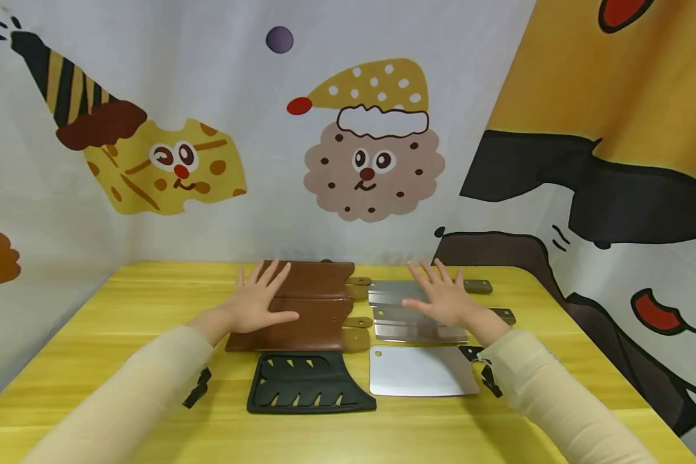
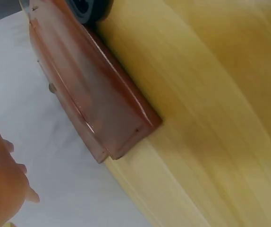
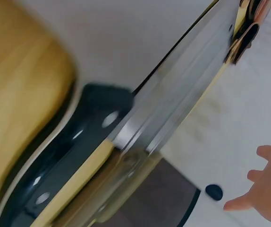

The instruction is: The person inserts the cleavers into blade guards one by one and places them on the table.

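My left hand (image 1: 258, 306) is spread, palm down, over two brown leather knife sheaths, the far one (image 1: 319, 278) and the middle one (image 1: 313, 330). Its fingers hold nothing. Nearer me lies a black plastic blade guard (image 1: 307, 394) with slots. With fingers splayed, my right hand (image 1: 443, 301) hovers over the far cleaver (image 1: 387, 293) and the middle cleaver (image 1: 406, 333), partly hiding both. A third cleaver (image 1: 420, 370) with a plain blade lies closest to me; my right forearm hides much of its black handle (image 3: 74, 151). Part of each hand shows in its wrist view.
Everything lies flat on a yellow wood-grain table (image 1: 168, 438), sheaths on the left and cleavers on the right. A white curtain (image 1: 255, 212) with cartoon prints hangs behind the table's far edge and along its sides.
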Available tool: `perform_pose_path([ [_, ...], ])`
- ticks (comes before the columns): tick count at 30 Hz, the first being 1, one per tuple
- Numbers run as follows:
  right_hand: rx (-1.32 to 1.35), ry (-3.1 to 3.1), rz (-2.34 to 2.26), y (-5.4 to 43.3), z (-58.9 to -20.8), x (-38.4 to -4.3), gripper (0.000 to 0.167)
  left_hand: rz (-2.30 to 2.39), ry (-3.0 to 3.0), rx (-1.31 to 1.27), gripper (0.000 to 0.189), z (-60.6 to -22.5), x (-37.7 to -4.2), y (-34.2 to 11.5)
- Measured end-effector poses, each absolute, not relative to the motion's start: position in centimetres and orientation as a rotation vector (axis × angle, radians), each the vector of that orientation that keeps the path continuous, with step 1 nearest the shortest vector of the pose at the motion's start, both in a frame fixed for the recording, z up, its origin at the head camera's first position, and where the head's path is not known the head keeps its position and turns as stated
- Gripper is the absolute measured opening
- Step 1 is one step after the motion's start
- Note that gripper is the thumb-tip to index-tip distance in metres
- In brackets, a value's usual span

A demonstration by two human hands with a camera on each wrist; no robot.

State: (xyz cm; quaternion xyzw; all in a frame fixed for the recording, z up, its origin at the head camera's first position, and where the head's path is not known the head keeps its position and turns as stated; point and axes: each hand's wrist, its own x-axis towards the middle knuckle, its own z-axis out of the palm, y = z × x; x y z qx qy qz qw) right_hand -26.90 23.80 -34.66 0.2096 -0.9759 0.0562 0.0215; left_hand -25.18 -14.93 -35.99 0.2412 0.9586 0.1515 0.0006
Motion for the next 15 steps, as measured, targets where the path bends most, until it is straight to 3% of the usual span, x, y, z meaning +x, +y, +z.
perform_pose_path([
  [15,0.678,-3.018,0.279,30.2,-35.2,-24.7,0.091,0.432,3.026,0.899,0.102,-36.3,-22.3,-16.7],
])
